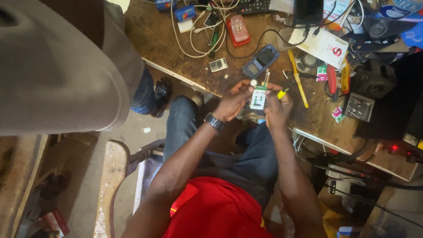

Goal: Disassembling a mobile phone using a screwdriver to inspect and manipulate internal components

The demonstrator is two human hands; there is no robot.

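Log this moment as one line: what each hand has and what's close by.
left hand: holds circuit board | right hand: holds yellow-handled tool, touches board | nearby: blue phone shell on workbench

hands (257, 102) holding circuit board (258, 97), cluttered workbench (176, 48)

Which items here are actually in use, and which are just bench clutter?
In use: small green-and-white circuit board, held by left hand; yellow-handled screwdriver in right hand.

Lying about: dark blue phone casing, red plastic charger box, white cables, long yellow tool, red-handled pliers.
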